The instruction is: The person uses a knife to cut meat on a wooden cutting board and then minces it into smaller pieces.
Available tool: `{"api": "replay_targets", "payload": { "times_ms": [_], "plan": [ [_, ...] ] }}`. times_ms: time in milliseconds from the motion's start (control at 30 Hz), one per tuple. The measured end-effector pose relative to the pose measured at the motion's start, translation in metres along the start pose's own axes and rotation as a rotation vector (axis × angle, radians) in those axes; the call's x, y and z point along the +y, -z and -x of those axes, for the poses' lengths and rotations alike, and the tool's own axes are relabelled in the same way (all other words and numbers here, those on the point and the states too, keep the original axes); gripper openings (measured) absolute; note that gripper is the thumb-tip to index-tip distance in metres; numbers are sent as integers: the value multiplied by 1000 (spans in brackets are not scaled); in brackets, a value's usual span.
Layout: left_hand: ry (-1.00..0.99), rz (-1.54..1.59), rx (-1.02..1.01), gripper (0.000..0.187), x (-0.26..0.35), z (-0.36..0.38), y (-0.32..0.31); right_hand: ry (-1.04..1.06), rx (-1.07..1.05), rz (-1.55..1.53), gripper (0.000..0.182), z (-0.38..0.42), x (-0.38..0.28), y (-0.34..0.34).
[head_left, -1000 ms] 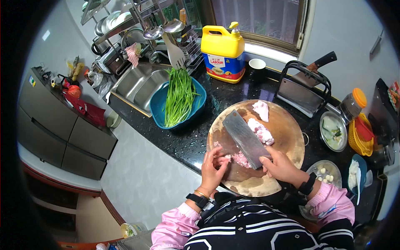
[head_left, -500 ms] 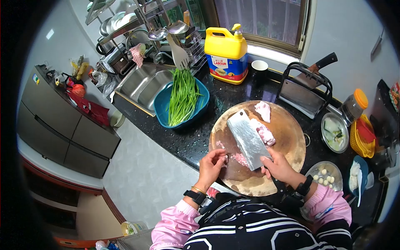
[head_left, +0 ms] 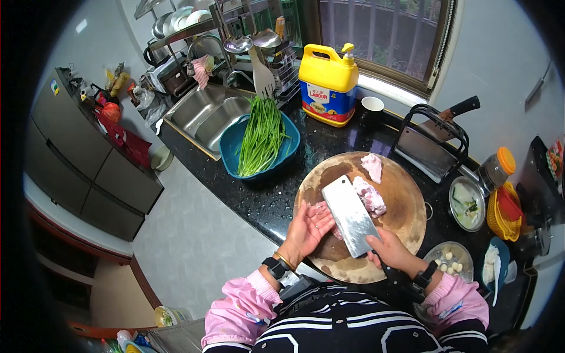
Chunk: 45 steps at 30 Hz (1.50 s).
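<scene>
My right hand (head_left: 391, 250) is wrapped round the handle end of a cleaver (head_left: 351, 215), its thumb on the broad blade. The blade lies at a slant over a round wooden chopping board (head_left: 406, 229). Beside the blade's left edge my left hand (head_left: 307, 232) is open, palm up, fingers stretched towards the steel. A little chopped meat (head_left: 337, 233) shows between that hand and the blade, which hides the rest. Right of the blade lies a chunk of raw pinkish meat (head_left: 369, 197). A smaller pale piece (head_left: 372, 167) sits near the board's far edge.
Left of the board stands a blue basin (head_left: 228, 150) of green stalks (head_left: 262, 138), beside a steel sink (head_left: 176, 117). Behind are a yellow jug (head_left: 329, 82), a white cup (head_left: 372, 105) and a knife rack (head_left: 421, 150). Peeled garlic cloves (head_left: 450, 266) fill a bowl at right.
My left hand has turned from a pinch over the board to an open upturned palm beside the blade. The cleaver has shifted slightly, more upright in view. The camera view has shifted a little.
</scene>
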State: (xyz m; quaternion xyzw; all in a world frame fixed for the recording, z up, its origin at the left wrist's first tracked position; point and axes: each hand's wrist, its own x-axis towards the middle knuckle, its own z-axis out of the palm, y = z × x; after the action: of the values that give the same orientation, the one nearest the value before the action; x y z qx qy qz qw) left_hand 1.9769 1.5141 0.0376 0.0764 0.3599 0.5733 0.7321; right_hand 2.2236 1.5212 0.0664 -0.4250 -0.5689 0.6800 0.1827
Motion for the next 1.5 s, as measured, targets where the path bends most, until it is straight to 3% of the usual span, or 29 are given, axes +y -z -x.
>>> {"api": "replay_targets", "payload": {
  "times_ms": [100, 167, 200, 233, 300, 333, 367, 433, 500, 600, 700, 800, 1033, 1100, 1167, 1300, 1367, 1500],
  "plan": [
    [-60, -15, -6, 56, 1, -3, 7, -38, 42, 81, 24, 21, 11, 9],
    [-187, -595, 69, 42, -4, -6, 8, -41, 179, 96, 22, 36, 16, 13],
    [-309, -912, -82, 26, -1, -2, 9, -30, 225, 133, 20, 42, 16, 16],
    [-301, -916, -88, 26, -4, -3, 9, -35, 233, 126, 20, 48, 14, 16],
    [-710, -1241, -206, 25, -9, -5, 10, 60, 336, 379, 19, 60, 11, 15],
    [-399, -1100, -169, 27, -4, -2, 7, 108, 357, 475, 18, 64, 13, 15],
    [-395, -1105, -175, 27, -1, -4, 9, 106, 363, 469, 18, 67, 13, 13],
    [-585, -1181, -95, 28, 2, -8, 16, 359, 349, 670, 15, 74, 12, 7],
    [-614, -1117, 1, 28, 10, -13, 23, 350, 307, 724, 15, 77, 12, 3],
    [-684, -1166, 171, 22, 23, -19, 41, 452, 52, 881, 15, 73, 14, 0],
    [-693, -1279, 268, 21, 36, -20, 53, 404, -145, 996, 14, 65, 4, -6],
    [-727, -1550, 234, 24, 41, -13, 47, 384, -102, 990, 13, 50, -5, -15],
    [-660, -1632, 90, 24, 30, -15, 30, 328, 135, 929, 15, 44, -7, 5],
    [-453, -1421, -64, 32, 21, -14, 22, 320, 160, 861, 15, 52, -14, 6],
    [-278, -960, -253, 43, 8, -17, 25, 283, 213, 790, 14, 59, -18, 6],
    [-347, -1090, -174, 49, 12, 4, 10, 286, 255, 744, 14, 63, -13, 7],
    [-370, -1338, -39, 52, 21, 7, 8, 313, 250, 745, 14, 61, -12, 6],
    [-370, -1191, 23, 57, 17, 7, 13, 317, 223, 749, 14, 53, -13, 0]
  ]
}}
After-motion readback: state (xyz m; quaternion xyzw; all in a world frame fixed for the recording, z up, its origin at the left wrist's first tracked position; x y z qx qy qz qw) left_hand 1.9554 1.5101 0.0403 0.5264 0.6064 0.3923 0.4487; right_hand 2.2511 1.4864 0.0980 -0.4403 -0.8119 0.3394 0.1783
